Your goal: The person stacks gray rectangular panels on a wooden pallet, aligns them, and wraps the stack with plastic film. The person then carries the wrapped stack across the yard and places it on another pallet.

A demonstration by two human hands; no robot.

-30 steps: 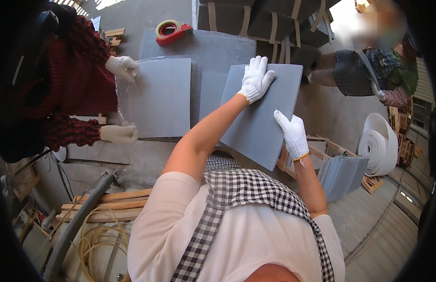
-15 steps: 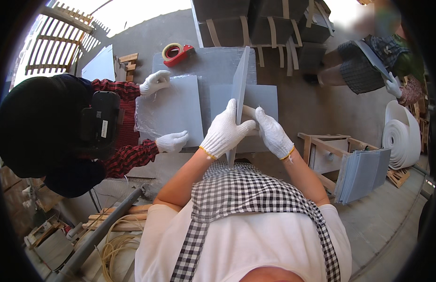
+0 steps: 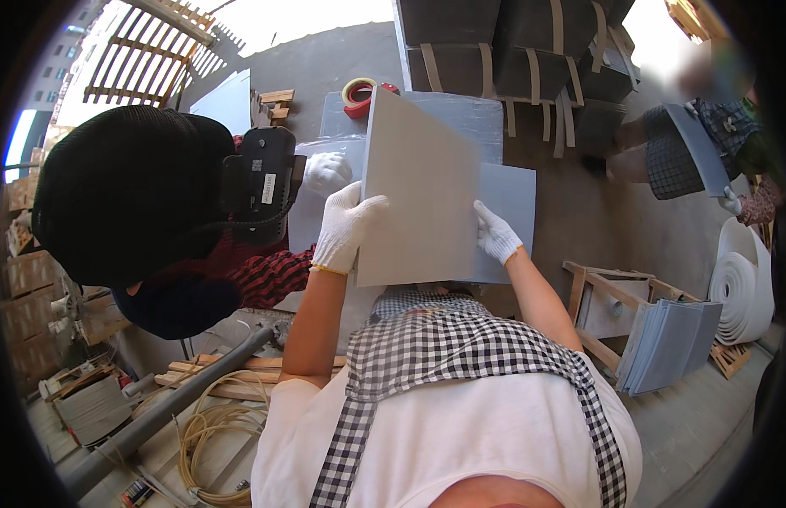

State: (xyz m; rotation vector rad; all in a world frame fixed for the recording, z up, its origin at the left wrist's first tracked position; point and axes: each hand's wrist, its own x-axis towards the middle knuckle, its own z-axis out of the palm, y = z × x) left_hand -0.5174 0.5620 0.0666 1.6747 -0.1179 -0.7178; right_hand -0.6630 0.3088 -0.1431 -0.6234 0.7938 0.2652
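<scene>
A flat, light grey rectangular panel (image 3: 422, 195) is held up in front of me, tilted with its broad face toward me. My left hand (image 3: 342, 230), in a white knit glove, is closed on its left edge with the thumb over the face. Along the right edge, my gloved right hand (image 3: 498, 233) grips it too, its fingers partly hidden behind. Under and beyond the panel lies another grey sheet (image 3: 513, 199) on the plastic-wrapped work surface (image 3: 460, 114).
Close on my left a co-worker leans in, one gloved hand (image 3: 328, 172) near the panel. A red tape dispenser (image 3: 357, 106) lies at the far side. Strapped dark grey stacks (image 3: 460, 68) stand beyond. To the right are a wooden frame (image 3: 617, 284), leaning panels (image 3: 668, 343) and a white foam roll (image 3: 736, 288).
The panel has turned from nearly edge-on to face me. My hands have moved apart to its opposite edges. The co-worker has leaned closer, and my view has shifted left.
</scene>
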